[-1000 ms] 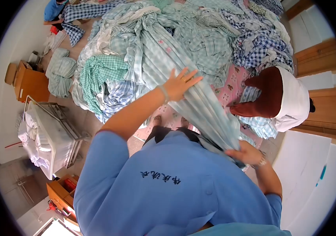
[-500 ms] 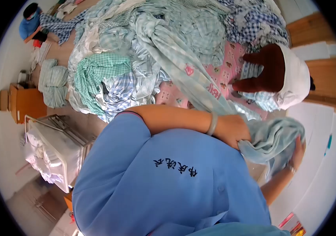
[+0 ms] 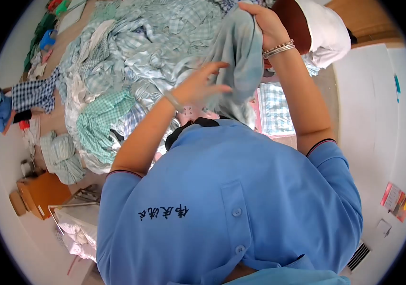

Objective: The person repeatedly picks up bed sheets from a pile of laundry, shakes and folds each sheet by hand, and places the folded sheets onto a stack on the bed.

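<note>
A bunched pale green-blue cloth (image 3: 243, 57) hangs from my right hand (image 3: 270, 23), which grips its upper end at the top of the view. My left hand (image 3: 200, 85), a little blurred, is at the cloth's left side with its fingers spread and nothing held in them. The cloth's lower folds fall close in front of my body. Behind it lies a large heap of pale checked fabric (image 3: 165, 42). A green checked cloth (image 3: 101, 123) lies at the heap's near left edge.
A person in blue (image 3: 2, 111) at the far left has a dark checked cloth (image 3: 34, 95). Left are a tied bundle (image 3: 62, 159), an orange cabinet (image 3: 48, 190) and a cart (image 3: 82, 218). A white and dark red sack (image 3: 324, 33) stands upper right.
The cloth has been lifted from the right side to the upper middle in my right hand. My left hand has let go of it and opened. The view has turned right.
</note>
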`<act>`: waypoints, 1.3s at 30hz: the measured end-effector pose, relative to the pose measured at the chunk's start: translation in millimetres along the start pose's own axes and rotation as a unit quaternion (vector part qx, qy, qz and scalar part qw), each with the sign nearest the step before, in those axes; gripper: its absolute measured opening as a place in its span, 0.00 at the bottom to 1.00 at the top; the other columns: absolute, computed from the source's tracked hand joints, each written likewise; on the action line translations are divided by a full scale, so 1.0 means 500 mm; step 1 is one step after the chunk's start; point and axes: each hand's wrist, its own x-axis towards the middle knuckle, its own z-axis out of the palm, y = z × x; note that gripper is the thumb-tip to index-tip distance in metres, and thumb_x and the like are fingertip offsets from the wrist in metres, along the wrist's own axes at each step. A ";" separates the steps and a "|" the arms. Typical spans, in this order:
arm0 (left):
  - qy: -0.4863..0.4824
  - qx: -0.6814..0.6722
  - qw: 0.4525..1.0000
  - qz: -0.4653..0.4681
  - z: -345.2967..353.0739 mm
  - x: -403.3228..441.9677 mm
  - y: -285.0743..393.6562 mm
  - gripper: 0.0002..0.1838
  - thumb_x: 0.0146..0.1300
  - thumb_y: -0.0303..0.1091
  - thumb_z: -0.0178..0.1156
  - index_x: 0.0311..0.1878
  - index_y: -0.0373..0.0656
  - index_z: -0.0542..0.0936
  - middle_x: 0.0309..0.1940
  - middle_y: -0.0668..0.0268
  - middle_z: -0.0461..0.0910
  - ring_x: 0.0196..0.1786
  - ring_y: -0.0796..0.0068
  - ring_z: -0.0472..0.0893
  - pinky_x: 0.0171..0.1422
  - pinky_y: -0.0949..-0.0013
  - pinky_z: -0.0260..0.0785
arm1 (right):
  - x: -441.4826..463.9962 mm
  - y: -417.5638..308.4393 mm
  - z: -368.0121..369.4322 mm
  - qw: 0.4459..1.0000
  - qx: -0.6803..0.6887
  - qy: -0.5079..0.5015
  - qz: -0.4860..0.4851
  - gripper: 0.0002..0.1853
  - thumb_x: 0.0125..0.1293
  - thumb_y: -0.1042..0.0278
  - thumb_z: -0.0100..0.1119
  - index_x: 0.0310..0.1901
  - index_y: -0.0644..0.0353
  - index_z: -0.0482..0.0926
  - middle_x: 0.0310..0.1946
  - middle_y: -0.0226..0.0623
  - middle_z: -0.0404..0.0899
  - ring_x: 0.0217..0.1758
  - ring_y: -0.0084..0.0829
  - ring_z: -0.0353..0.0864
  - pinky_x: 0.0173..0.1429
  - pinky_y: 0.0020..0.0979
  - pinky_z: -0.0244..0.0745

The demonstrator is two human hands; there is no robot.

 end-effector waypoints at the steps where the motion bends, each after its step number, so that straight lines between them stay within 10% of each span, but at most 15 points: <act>1: 0.009 -0.003 1.000 -0.007 0.023 -0.008 0.013 0.24 0.50 0.40 0.62 0.50 0.44 0.70 0.43 0.64 0.72 0.48 0.73 0.72 0.54 0.66 0.62 | 0.009 0.003 0.027 0.999 0.003 0.038 -0.006 0.07 0.58 0.73 0.46 0.33 0.65 0.74 0.26 0.38 0.77 0.28 0.31 0.77 0.35 0.29 0.73; 6: 0.158 0.023 0.987 0.018 0.017 -0.011 -0.026 0.20 0.54 0.38 0.58 0.49 0.41 0.69 0.41 0.65 0.72 0.47 0.73 0.72 0.52 0.66 0.62 | 0.066 0.012 0.100 0.991 0.049 -0.019 -0.119 0.06 0.59 0.73 0.45 0.33 0.63 0.73 0.26 0.36 0.76 0.29 0.31 0.76 0.34 0.28 0.73; 12: 0.304 -0.310 0.901 0.028 -0.140 -0.033 -0.005 0.09 0.63 0.34 0.45 0.41 0.40 0.71 0.34 0.67 0.74 0.37 0.77 0.74 0.43 0.74 0.67 | 0.043 -0.005 0.159 0.941 0.150 -0.271 -0.134 0.08 0.59 0.72 0.49 0.39 0.62 0.73 0.36 0.36 0.76 0.41 0.29 0.74 0.48 0.31 0.69; 16: 0.360 -0.406 0.838 0.050 -0.207 -0.051 0.088 0.10 0.63 0.34 0.44 0.40 0.37 0.70 0.36 0.65 0.74 0.38 0.75 0.75 0.43 0.70 0.70 | 0.019 0.016 0.125 0.941 -0.187 -0.189 -0.211 0.17 0.60 0.69 0.50 0.52 0.57 0.68 0.44 0.30 0.74 0.49 0.28 0.71 0.53 0.29 0.65; 19: 0.379 -0.418 0.825 -0.030 -0.210 -0.045 0.085 0.08 0.60 0.34 0.46 0.34 0.40 0.69 0.29 0.64 0.72 0.31 0.72 0.74 0.35 0.68 0.71 | -0.009 0.118 0.117 0.825 -0.425 -0.322 -0.186 0.25 0.58 0.67 0.53 0.58 0.57 0.59 0.57 0.33 0.61 0.57 0.31 0.64 0.53 0.30 0.68; 26: 0.362 -0.497 0.780 -0.115 -0.168 -0.029 0.011 0.12 0.61 0.34 0.47 0.43 0.34 0.68 0.39 0.61 0.73 0.39 0.70 0.75 0.42 0.68 0.70 | 0.024 0.314 0.056 0.838 -0.468 -0.183 -0.212 0.17 0.54 0.74 0.48 0.47 0.63 0.68 0.33 0.31 0.73 0.37 0.22 0.72 0.38 0.25 0.68; 29: 0.297 0.021 0.954 0.017 -0.149 -0.055 0.000 0.25 0.58 0.32 0.53 0.56 0.38 0.57 0.52 0.62 0.65 0.52 0.68 0.69 0.53 0.69 0.64 | 0.027 0.306 0.052 0.885 -0.409 -0.117 -0.187 0.14 0.53 0.72 0.46 0.43 0.64 0.70 0.27 0.36 0.73 0.30 0.26 0.72 0.34 0.28 0.68; 32: 0.300 0.188 0.933 0.073 -0.084 -0.079 -0.043 0.24 0.50 0.27 0.55 0.52 0.38 0.62 0.46 0.58 0.68 0.48 0.65 0.70 0.51 0.70 0.62 | 0.011 0.304 0.081 0.881 -0.400 -0.092 -0.234 0.13 0.52 0.61 0.51 0.36 0.61 0.74 0.24 0.44 0.73 0.26 0.36 0.73 0.32 0.33 0.67; 39: 0.426 0.124 0.895 -0.048 -0.060 -0.177 -0.229 0.13 0.48 0.22 0.51 0.41 0.36 0.70 0.37 0.58 0.71 0.42 0.64 0.70 0.49 0.67 0.62 | -0.063 0.289 0.124 0.811 -0.533 -0.103 -0.219 0.09 0.47 0.61 0.52 0.30 0.55 0.73 0.21 0.41 0.75 0.26 0.44 0.74 0.32 0.40 0.67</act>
